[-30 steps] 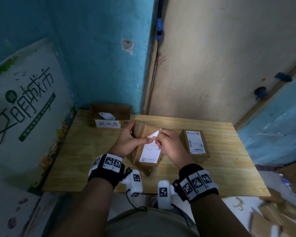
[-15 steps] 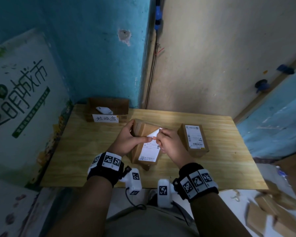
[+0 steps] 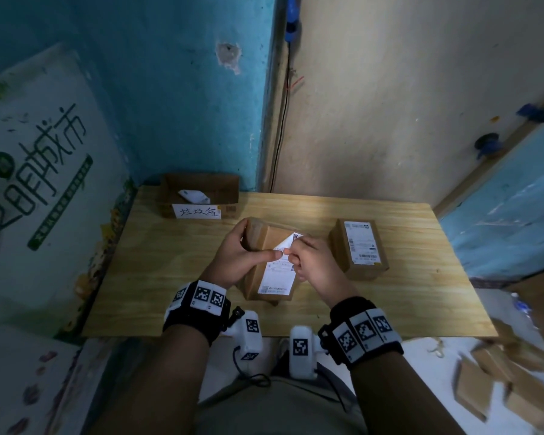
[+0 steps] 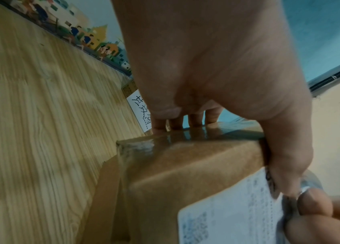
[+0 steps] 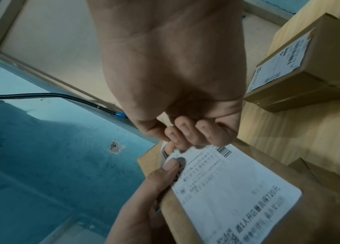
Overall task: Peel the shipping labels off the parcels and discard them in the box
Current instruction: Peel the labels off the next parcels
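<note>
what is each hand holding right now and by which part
Left hand grips the parcel by its far end, thumb on the label's edge. Right hand pinches the label at its lifted top corner.

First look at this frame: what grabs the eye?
Mid-table, the left hand steadies a tilted brown cardboard parcel while the right hand pinches the lifted top corner of its white shipping label. Beside it sits a second labelled brown parcel; the open cardboard discard box waits at the far left corner.
</note>
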Motion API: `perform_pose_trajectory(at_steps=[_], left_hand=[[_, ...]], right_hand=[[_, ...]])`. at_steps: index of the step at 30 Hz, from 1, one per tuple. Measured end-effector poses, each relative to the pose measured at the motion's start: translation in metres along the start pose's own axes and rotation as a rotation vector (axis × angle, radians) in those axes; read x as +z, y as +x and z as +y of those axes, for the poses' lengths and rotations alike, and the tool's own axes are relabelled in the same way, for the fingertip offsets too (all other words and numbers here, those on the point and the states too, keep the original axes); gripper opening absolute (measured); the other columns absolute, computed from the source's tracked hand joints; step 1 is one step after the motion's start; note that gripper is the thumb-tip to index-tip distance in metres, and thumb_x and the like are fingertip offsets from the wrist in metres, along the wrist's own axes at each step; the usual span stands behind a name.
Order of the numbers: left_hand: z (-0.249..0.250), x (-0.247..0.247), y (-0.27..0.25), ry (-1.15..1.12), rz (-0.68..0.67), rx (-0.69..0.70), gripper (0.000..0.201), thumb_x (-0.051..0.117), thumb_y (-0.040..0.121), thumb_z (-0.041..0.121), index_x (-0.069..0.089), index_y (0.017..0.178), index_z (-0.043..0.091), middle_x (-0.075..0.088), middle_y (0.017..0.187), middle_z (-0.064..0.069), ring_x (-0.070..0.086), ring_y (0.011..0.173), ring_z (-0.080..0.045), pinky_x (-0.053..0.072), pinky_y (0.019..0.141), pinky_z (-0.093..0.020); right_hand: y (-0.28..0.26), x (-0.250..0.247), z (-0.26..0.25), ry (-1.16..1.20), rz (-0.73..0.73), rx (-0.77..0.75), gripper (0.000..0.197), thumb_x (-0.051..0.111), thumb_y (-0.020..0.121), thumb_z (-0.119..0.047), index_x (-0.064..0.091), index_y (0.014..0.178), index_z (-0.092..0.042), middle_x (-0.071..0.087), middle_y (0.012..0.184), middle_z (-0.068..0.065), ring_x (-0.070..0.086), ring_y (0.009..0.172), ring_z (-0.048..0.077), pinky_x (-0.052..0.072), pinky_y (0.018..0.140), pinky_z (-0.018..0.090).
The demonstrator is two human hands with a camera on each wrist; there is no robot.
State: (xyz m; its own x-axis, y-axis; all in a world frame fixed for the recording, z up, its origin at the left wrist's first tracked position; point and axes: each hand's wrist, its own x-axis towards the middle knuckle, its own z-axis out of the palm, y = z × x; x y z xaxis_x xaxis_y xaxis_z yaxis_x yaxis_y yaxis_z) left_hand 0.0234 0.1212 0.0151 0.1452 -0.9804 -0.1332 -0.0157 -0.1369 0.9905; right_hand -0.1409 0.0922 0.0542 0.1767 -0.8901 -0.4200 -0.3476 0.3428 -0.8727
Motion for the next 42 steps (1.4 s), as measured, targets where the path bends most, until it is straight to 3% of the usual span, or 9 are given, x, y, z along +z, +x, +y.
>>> perform_pose_trajectory(at_steps=[5, 11, 16, 19, 23, 28, 34, 39, 42], left_hand=[[0.000, 0.000, -0.004, -0.012, 0.015, 0.002, 0.062, 0.094, 0.060, 0.016, 0.061, 0.113, 0.013, 0.074, 0.106, -0.004, 0.072, 0.097, -0.022, 0.058, 0.088, -0.045], [0.008, 0.001, -0.007, -0.013, 0.023, 0.029, 0.061, 0.091, 0.063, 0.008, 0.060, 0.115, 0.012, 0.073, 0.106, -0.002, 0.071, 0.094, -0.014, 0.058, 0.079, -0.026], [0.011, 0.004, -0.005, -0.018, 0.009, 0.043, 0.062, 0.092, 0.063, 0.012, 0.060, 0.116, 0.017, 0.073, 0.105, 0.002, 0.071, 0.092, -0.012, 0.059, 0.080, -0.029], [0.008, 0.009, -0.002, -0.002, 0.001, 0.051, 0.059, 0.092, 0.062, 0.013, 0.060, 0.112, 0.017, 0.073, 0.102, 0.000, 0.072, 0.091, -0.015, 0.058, 0.076, -0.030], [0.001, 0.016, 0.002, 0.026, 0.037, 0.049, 0.061, 0.094, 0.057, 0.019, 0.061, 0.109, 0.021, 0.073, 0.099, 0.005, 0.071, 0.090, -0.012, 0.057, 0.077, -0.033], [0.001, 0.026, 0.010, 0.006, 0.055, 0.045, 0.062, 0.094, 0.058, 0.020, 0.062, 0.111, 0.021, 0.073, 0.102, 0.005, 0.070, 0.093, -0.013, 0.058, 0.082, -0.034], [0.007, 0.049, 0.021, 0.007, -0.001, 0.058, 0.055, 0.091, 0.063, 0.009, 0.059, 0.107, 0.013, 0.071, 0.097, -0.004, 0.070, 0.086, -0.015, 0.056, 0.074, -0.027], [0.015, 0.058, 0.037, 0.009, 0.036, 0.079, 0.055, 0.092, 0.061, 0.011, 0.058, 0.104, 0.014, 0.071, 0.093, 0.002, 0.069, 0.086, -0.010, 0.052, 0.073, -0.023], [0.020, 0.064, 0.048, 0.030, 0.066, 0.078, 0.061, 0.094, 0.058, 0.016, 0.058, 0.107, 0.015, 0.071, 0.096, 0.004, 0.069, 0.090, -0.012, 0.051, 0.077, -0.025]], right_hand=[[-0.003, 0.003, -0.002, 0.107, 0.000, 0.051, 0.031, 0.043, 0.099, -0.013, 0.052, 0.069, -0.011, 0.043, 0.047, -0.003, 0.031, 0.038, 0.012, 0.024, 0.050, 0.025], [-0.016, -0.003, -0.003, 0.091, -0.039, -0.079, 0.026, 0.052, 0.095, -0.003, 0.051, 0.070, -0.010, 0.043, 0.055, 0.002, 0.032, 0.045, 0.013, 0.025, 0.049, 0.026], [-0.018, -0.007, -0.002, 0.116, -0.043, -0.124, 0.030, 0.046, 0.096, 0.000, 0.047, 0.068, -0.010, 0.044, 0.058, 0.005, 0.033, 0.044, 0.013, 0.025, 0.048, 0.025], [-0.018, -0.010, -0.001, 0.073, 0.009, -0.150, 0.028, 0.042, 0.094, 0.005, 0.044, 0.068, -0.007, 0.041, 0.059, 0.008, 0.035, 0.039, 0.006, 0.028, 0.043, 0.021], [-0.016, -0.016, 0.003, 0.073, 0.049, -0.153, 0.025, 0.045, 0.093, 0.005, 0.048, 0.070, -0.005, 0.039, 0.058, 0.005, 0.033, 0.042, 0.005, 0.028, 0.043, 0.018], [-0.012, -0.024, 0.010, 0.057, 0.061, -0.172, 0.025, 0.046, 0.093, 0.002, 0.050, 0.070, -0.005, 0.039, 0.060, 0.009, 0.032, 0.047, 0.010, 0.026, 0.049, 0.025], [-0.007, -0.044, 0.008, 0.037, 0.120, -0.276, 0.026, 0.044, 0.094, -0.001, 0.054, 0.070, -0.006, 0.052, 0.057, 0.003, 0.056, 0.057, 0.015, 0.042, 0.053, 0.024], [0.012, -0.056, 0.004, 0.028, 0.090, -0.276, 0.019, 0.047, 0.095, -0.002, 0.058, 0.082, 0.006, 0.063, 0.064, 0.004, 0.065, 0.073, 0.018, 0.046, 0.067, 0.032], [0.024, -0.066, -0.005, 0.039, 0.057, -0.223, 0.026, 0.043, 0.098, -0.003, 0.056, 0.077, -0.006, 0.063, 0.062, -0.001, 0.067, 0.073, 0.018, 0.045, 0.066, 0.030]])
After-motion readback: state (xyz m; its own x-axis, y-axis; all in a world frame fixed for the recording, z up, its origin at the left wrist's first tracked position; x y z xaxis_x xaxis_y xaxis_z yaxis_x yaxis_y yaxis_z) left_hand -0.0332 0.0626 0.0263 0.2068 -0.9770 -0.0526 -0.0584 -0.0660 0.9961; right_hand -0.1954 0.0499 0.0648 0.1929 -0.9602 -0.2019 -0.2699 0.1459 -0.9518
